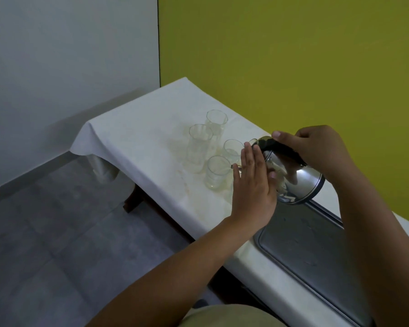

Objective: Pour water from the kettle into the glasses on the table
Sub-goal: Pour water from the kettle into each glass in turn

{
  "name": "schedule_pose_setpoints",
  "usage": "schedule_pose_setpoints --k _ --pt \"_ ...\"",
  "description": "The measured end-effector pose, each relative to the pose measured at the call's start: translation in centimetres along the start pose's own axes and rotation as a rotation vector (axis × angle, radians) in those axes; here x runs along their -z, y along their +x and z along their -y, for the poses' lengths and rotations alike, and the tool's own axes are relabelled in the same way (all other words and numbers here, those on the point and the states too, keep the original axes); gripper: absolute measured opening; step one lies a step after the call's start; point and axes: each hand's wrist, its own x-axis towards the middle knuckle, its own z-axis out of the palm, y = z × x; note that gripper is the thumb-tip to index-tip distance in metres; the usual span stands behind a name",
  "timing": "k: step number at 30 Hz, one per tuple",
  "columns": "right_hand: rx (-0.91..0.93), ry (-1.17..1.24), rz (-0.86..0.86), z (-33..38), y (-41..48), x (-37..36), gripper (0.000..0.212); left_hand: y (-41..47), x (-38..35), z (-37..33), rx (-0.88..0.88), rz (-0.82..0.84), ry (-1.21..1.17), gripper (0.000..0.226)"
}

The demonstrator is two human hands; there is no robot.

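A shiny steel kettle point(298, 178) is tipped far over to the left above the table, its spout at the rim of the nearest short glass point(216, 172). My right hand point(316, 149) grips its black handle from above. My left hand point(253, 185) lies flat, fingers straight, against the kettle's near side. Another short glass point(232, 151) stands just behind and holds some water. Two tall glasses point(198, 147) point(216, 123) stand farther back. Whether water is flowing from the spout is hidden by my left hand.
The narrow table carries a white cloth point(132, 128) with pale stains around the glasses. A steel tray point(305, 244) lies on it at the near right. A yellow wall runs along the table's right side; grey floor lies to the left.
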Motion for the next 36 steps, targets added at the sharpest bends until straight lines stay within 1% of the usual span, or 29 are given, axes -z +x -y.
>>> schedule_pose_setpoints --k 4,11,15,19,25,29,33,36 --pt "0.0 -0.033 0.017 0.4 0.3 -0.1 0.06 0.4 -0.1 0.3 0.022 -0.006 -0.004 0.058" --pt "0.01 -0.067 0.015 0.9 1.0 -0.4 0.06 1.0 0.0 0.6 0.025 -0.011 -0.008 0.058" --pt "0.005 -0.044 0.008 0.5 1.3 -0.4 0.065 1.2 0.1 0.6 0.017 0.004 -0.014 0.058" --pt "-0.004 0.074 -0.009 -0.7 1.1 -0.2 0.067 1.4 0.1 0.4 -0.016 0.03 0.02 0.058" --pt "-0.086 0.334 0.0 -2.5 0.1 0.6 0.057 1.6 -0.3 -0.3 -0.105 0.032 0.086 0.058" --pt "-0.133 0.442 0.001 -3.5 -0.6 1.1 0.054 1.6 -0.4 -0.6 -0.17 0.032 0.169 0.059" --pt "-0.166 0.496 -0.017 -4.7 -1.2 1.4 0.054 1.4 -0.5 -1.3 -0.209 0.042 0.214 0.056" --pt "-0.168 0.524 -0.025 -5.5 -1.7 1.6 0.063 1.1 -0.8 -1.7 -0.221 0.055 0.221 0.058"
